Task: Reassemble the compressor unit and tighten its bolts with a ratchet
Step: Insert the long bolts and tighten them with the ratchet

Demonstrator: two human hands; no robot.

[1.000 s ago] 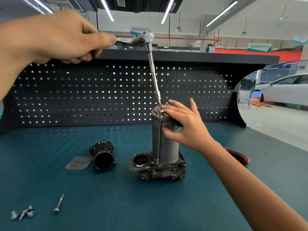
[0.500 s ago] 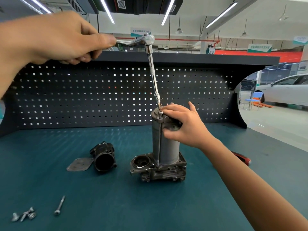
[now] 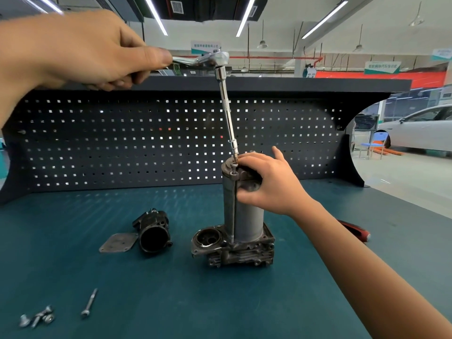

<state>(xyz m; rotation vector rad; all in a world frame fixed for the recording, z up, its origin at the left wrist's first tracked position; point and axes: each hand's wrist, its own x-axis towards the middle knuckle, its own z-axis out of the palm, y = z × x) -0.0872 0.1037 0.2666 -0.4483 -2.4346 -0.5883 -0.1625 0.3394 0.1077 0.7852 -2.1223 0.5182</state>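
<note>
The compressor unit (image 3: 244, 216) stands upright on the teal bench top, a grey cylinder on a finned metal base. My right hand (image 3: 269, 182) grips the top of the cylinder, fingers curled over its cap. High at the upper left, my left hand (image 3: 80, 50) holds the handle of a chrome ratchet (image 3: 215, 58). Its long extension bar (image 3: 227, 113) slants down to a bolt (image 3: 234, 167) at the cylinder's top left edge. A long through-bolt runs down the cylinder's side.
A black housing part (image 3: 154, 231) and a flat grey cover plate (image 3: 118, 242) lie left of the unit. One long bolt (image 3: 89, 303) and several short bolts (image 3: 36, 318) lie near the front left. A red-handled tool (image 3: 354, 230) lies behind my right forearm. A pegboard (image 3: 122, 143) backs the bench.
My right fingers have curled in more tightly over the cylinder's cap. The ratchet and my left hand have barely shifted.
</note>
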